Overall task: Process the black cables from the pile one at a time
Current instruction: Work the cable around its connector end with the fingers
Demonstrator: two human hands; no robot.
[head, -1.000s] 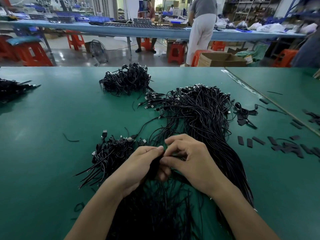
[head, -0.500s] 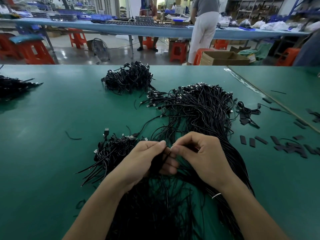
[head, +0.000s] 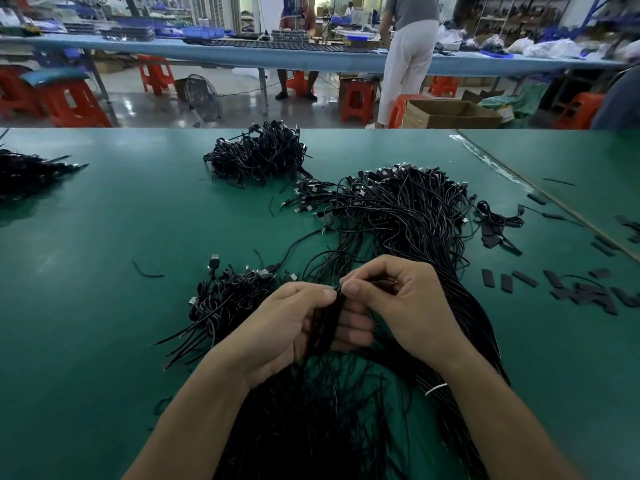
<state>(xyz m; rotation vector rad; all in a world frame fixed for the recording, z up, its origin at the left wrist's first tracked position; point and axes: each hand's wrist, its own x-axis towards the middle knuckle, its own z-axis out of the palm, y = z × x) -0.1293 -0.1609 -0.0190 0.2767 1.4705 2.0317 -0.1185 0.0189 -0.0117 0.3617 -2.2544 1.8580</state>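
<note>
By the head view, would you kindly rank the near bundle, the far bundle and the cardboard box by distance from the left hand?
1. Near bundle, just left of the left hand.
2. Far bundle, across the table.
3. Cardboard box, on the floor beyond the table.

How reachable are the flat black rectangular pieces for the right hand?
Probably yes: only the black cable pile and bare green tabletop lie between right hand and pieces. It's pinching a thin black cable, so must release first.

cable pile cropped at bottom edge, far shelves blurred
</note>
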